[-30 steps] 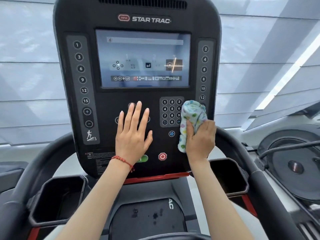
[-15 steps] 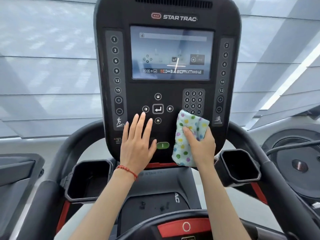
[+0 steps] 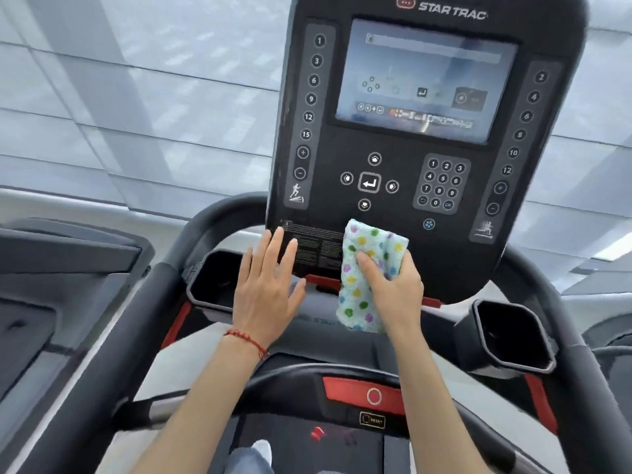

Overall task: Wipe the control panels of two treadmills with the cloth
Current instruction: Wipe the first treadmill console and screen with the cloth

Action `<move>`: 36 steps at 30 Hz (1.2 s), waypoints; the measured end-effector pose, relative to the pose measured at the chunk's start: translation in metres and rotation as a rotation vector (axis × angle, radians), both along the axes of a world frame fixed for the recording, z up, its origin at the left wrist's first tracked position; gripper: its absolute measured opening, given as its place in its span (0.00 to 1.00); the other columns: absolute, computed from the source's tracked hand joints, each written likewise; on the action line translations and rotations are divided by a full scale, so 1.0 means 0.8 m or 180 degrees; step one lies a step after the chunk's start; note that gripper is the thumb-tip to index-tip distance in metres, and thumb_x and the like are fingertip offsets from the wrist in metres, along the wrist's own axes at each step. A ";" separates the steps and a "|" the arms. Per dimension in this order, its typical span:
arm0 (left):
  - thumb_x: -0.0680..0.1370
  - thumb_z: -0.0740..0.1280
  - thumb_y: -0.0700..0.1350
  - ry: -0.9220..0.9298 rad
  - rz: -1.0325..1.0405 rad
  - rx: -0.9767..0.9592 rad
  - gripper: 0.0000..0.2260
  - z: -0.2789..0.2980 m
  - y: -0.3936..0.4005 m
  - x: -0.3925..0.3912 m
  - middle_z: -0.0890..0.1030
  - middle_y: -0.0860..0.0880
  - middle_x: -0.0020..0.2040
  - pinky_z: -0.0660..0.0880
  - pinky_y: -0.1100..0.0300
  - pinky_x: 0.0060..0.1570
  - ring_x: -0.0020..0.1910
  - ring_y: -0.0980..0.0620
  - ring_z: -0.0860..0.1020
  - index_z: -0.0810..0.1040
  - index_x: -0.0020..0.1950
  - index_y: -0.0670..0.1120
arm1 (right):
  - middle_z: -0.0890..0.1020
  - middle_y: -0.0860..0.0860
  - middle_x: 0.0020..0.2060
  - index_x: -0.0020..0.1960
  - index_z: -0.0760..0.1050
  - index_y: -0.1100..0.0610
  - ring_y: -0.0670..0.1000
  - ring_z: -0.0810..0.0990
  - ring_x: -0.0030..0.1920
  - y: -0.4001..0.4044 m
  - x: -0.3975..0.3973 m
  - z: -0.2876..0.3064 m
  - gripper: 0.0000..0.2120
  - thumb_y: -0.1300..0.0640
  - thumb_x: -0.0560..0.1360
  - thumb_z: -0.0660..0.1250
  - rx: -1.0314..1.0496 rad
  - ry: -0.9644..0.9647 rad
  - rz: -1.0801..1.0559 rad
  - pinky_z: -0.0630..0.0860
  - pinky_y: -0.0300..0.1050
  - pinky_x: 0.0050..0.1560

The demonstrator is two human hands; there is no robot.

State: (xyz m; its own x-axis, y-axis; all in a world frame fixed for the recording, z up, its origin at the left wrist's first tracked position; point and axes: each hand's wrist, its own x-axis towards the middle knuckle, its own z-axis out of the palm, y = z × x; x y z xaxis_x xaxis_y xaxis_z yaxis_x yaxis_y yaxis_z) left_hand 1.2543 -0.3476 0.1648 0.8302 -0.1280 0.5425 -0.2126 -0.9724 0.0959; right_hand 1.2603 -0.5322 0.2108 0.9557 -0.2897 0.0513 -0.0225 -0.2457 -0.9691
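1. Head view: my right hand (image 3: 393,285) is clamped round the polka-dot cloth (image 3: 366,275), thumb across its front and fingers wrapped behind.
2. Cloth sits at the bottom edge of the control panel (image 3: 403,206). Its top end lies over the lower panel face, and its tail hangs past the red trim strip (image 3: 319,280).
3. Cloth long axis runs near upright, leaning a little to the right at the top.
4. My left hand (image 3: 266,285) is flat with fingers spread, holding nothing. Its fingertips are at the panel's lower left corner by the warning label (image 3: 314,248), just left of the cloth; actual contact I can't tell.
5. Key relation: the unwiped-looking controls all lie above the cloth: arrow keys (image 3: 369,183), number keypad (image 3: 443,184), screen (image 3: 424,80).
6. My judgement: the next stroke goes upward and the right hand makes it, since it already holds the cloth.
7. No second treadmill panel shows here, so I judge the task at most partway done.
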 end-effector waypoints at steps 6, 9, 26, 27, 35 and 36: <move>0.75 0.59 0.50 0.0129 0.0752 0.0032 0.24 -0.010 0.002 -0.081 0.69 0.37 0.69 0.60 0.43 0.67 0.70 0.40 0.63 0.70 0.68 0.39 | 0.81 0.45 0.44 0.50 0.74 0.52 0.43 0.80 0.44 0.003 -0.020 -0.005 0.14 0.48 0.70 0.72 0.0022 0.0121 0.0704 0.76 0.36 0.41; 0.76 0.59 0.50 0.0264 0.1146 -0.0026 0.24 -0.012 0.010 -0.126 0.67 0.37 0.70 0.59 0.43 0.68 0.70 0.40 0.64 0.69 0.69 0.40 | 0.81 0.44 0.44 0.50 0.74 0.51 0.40 0.80 0.43 0.023 -0.038 -0.006 0.12 0.49 0.70 0.72 0.0000 0.0110 0.1111 0.74 0.31 0.38; 0.77 0.56 0.50 0.0504 0.3032 -0.0462 0.23 -0.044 0.089 -0.441 0.68 0.37 0.70 0.57 0.45 0.69 0.70 0.41 0.62 0.69 0.68 0.40 | 0.80 0.43 0.41 0.47 0.72 0.49 0.40 0.80 0.40 0.207 -0.245 -0.034 0.10 0.48 0.70 0.71 -0.0454 0.0210 0.3229 0.76 0.31 0.35; 0.77 0.56 0.50 0.0552 0.3133 -0.0486 0.23 -0.050 0.090 -0.463 0.68 0.37 0.70 0.56 0.45 0.69 0.70 0.41 0.62 0.69 0.68 0.39 | 0.80 0.43 0.41 0.47 0.73 0.51 0.39 0.79 0.39 0.213 -0.261 -0.042 0.10 0.49 0.71 0.71 -0.0495 0.0246 0.3342 0.74 0.29 0.33; 0.77 0.55 0.51 0.0888 0.3945 -0.0831 0.24 -0.088 0.079 -0.607 0.69 0.36 0.68 0.61 0.43 0.66 0.68 0.37 0.66 0.71 0.67 0.38 | 0.80 0.45 0.41 0.49 0.73 0.53 0.41 0.80 0.40 0.256 -0.379 -0.087 0.11 0.50 0.71 0.71 -0.0888 0.0480 0.4296 0.74 0.31 0.34; 0.77 0.55 0.51 0.0883 0.4094 -0.0888 0.24 -0.091 0.075 -0.624 0.69 0.36 0.68 0.61 0.43 0.65 0.68 0.37 0.67 0.70 0.67 0.38 | 0.80 0.45 0.41 0.49 0.73 0.53 0.41 0.80 0.39 0.263 -0.394 -0.090 0.12 0.49 0.71 0.71 -0.0969 0.0463 0.4494 0.73 0.30 0.32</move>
